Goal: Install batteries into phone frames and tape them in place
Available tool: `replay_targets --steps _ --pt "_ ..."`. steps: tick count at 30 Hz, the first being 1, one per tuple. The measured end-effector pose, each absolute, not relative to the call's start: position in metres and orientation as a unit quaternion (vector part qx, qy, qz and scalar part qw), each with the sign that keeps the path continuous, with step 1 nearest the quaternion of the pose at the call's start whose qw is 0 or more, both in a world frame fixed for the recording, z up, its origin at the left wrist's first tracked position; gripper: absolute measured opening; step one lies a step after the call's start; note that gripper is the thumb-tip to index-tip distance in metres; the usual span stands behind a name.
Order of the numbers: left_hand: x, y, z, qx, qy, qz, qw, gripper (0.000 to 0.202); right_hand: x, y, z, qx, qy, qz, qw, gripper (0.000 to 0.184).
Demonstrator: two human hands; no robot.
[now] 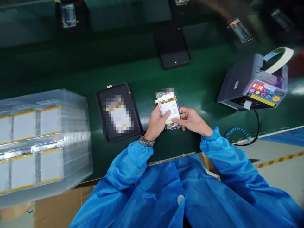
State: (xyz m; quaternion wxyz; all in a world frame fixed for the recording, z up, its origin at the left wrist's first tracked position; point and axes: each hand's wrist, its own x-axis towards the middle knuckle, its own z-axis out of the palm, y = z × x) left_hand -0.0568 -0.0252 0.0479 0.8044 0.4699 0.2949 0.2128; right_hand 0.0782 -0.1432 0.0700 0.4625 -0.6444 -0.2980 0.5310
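Note:
An opened phone body [167, 104] with a white, yellow-edged battery in it is held above the green belt [142, 69] by both hands. My left hand [155, 123] grips its left side with the thumb across the battery. My right hand [192, 122] holds the lower right edge, thumb and fingers pinched on the battery face. Both arms wear blue sleeves.
A black tray [118, 111] holding a part lies left of the phone. A stack of clear trays of batteries [42, 139] stands far left. A grey tape dispenser [255, 84] with lit buttons sits right. Another black tray [173, 47] and several phone bodies lie farther along the belt.

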Motion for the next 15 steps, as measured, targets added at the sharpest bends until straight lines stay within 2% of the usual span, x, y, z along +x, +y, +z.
replay_targets --steps 6,11,15 --pt "-0.058 -0.024 0.05 0.461 0.289 0.218 0.81 0.055 0.085 -0.132 0.072 -0.636 -0.312 0.552 0.441 0.047" --pt "-0.059 -0.02 0.051 0.46 0.31 0.222 0.802 0.054 0.093 -0.12 0.075 -0.594 -0.353 0.597 0.407 0.051" --pt "-0.059 -0.017 0.051 0.465 0.322 0.224 0.794 0.056 0.096 -0.114 0.075 -0.602 -0.361 0.596 0.39 0.04"
